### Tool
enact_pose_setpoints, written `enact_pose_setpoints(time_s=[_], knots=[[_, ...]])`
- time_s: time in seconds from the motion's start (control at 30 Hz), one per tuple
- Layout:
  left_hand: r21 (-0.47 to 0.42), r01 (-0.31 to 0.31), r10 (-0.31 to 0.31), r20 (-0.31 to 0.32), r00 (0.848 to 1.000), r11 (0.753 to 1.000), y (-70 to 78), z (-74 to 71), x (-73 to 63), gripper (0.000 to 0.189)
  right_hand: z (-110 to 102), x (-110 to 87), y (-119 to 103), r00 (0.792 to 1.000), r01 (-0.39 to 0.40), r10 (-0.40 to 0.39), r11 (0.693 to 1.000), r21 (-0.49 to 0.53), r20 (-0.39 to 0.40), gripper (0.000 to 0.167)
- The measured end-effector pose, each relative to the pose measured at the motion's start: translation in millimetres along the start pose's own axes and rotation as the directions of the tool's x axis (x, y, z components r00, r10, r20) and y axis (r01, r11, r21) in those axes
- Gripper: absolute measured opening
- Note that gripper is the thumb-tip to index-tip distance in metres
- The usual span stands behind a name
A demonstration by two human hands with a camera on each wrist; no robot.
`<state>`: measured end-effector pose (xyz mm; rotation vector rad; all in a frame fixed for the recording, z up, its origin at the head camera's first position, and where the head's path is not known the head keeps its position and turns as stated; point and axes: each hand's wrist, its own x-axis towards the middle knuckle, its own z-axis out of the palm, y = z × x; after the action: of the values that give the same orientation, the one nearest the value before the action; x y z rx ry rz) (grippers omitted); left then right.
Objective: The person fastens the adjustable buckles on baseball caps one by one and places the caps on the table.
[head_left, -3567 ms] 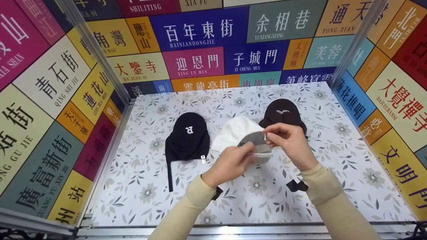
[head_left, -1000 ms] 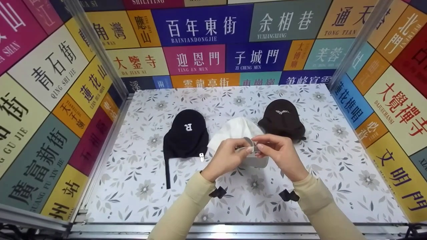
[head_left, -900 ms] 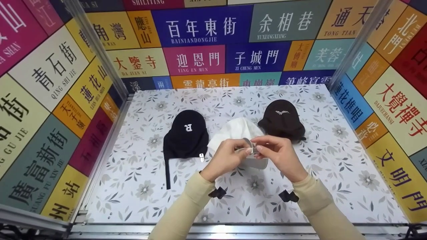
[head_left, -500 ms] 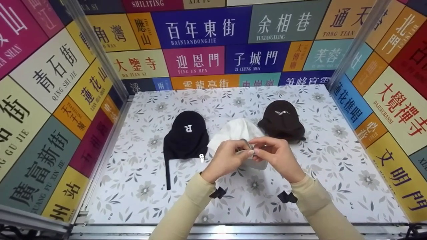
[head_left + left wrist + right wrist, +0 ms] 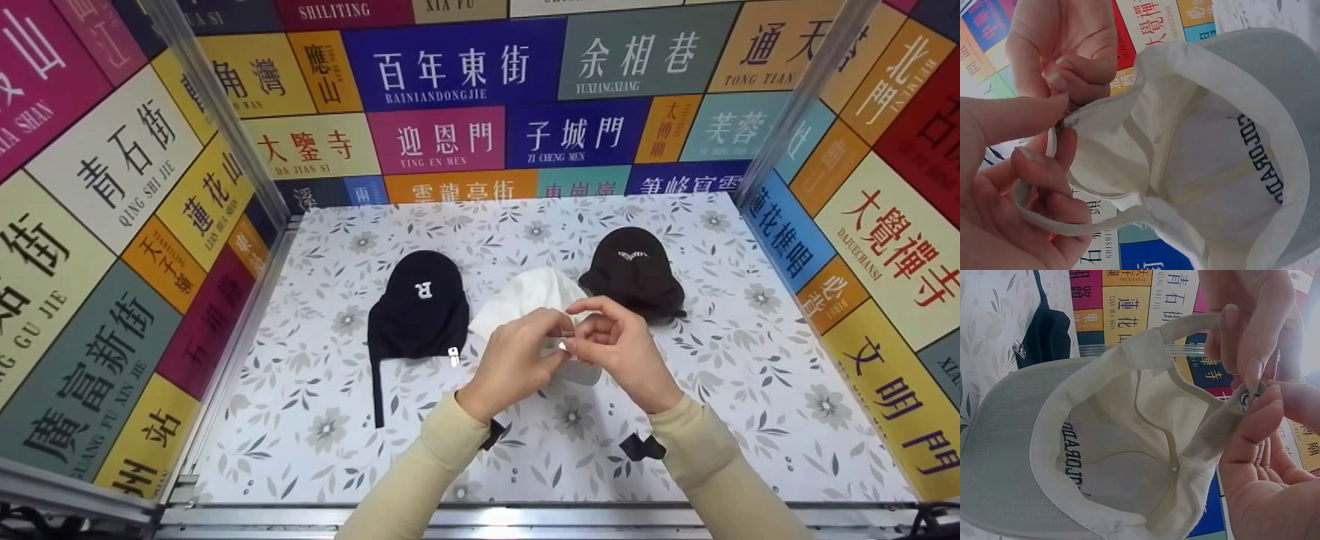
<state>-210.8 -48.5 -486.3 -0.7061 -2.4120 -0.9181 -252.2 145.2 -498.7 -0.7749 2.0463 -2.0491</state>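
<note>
Both hands hold a white cap (image 5: 529, 292) at its back opening, with the grey brim pointing down toward the person in the head view. My left hand (image 5: 517, 364) pinches the end of the pale cloth strap (image 5: 1089, 228), which loops around its fingers. My right hand (image 5: 626, 356) pinches the cap's other back edge, by a small metal buckle (image 5: 1247, 400). The fingertips of both hands meet there and partly hide the buckle, so I cannot tell whether the strap is through it. Dark lettering (image 5: 1072, 455) shows inside the cap.
A black cap (image 5: 424, 322) with a white R lies left, its strap (image 5: 378, 397) hanging loose beside a metal clasp (image 5: 453, 356). Right of the white cap lies a dark brown cap (image 5: 637, 281). Sign-covered walls (image 5: 450, 67) surround the floral tabletop (image 5: 322, 465) on three sides.
Since the first frame, the right hand has come left and down to meet the left at the buckle. In the last half second the fingers have shifted slightly. The other caps stay put.
</note>
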Motion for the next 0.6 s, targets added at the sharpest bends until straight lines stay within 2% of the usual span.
enact_pose_setpoints(time_s=[0.17, 0.43, 0.6], knots=[[0.073, -0.035, 0.036, -0.016, 0.999, 0.997, 0.0, 1.9, -1.2, 0.018, -0.1, -1.4, 0.8, 1.000, -0.009, 0.008, 1.000, 0.029, 0.009, 0.042], [0.125, -0.020, 0.024, -0.035, 0.999, 0.992, -1.4, 1.8, -0.8, 0.017, -2.8, -2.6, 1.0, 1.000, 0.003, -0.001, 0.996, 0.089, -0.024, 0.041], [0.145, -0.020, 0.025, -0.037, 0.999, 0.989, -0.5, 0.9, 0.6, 0.016, -4.2, -1.8, -0.4, 0.999, 0.015, -0.011, 0.996, 0.086, -0.040, 0.039]])
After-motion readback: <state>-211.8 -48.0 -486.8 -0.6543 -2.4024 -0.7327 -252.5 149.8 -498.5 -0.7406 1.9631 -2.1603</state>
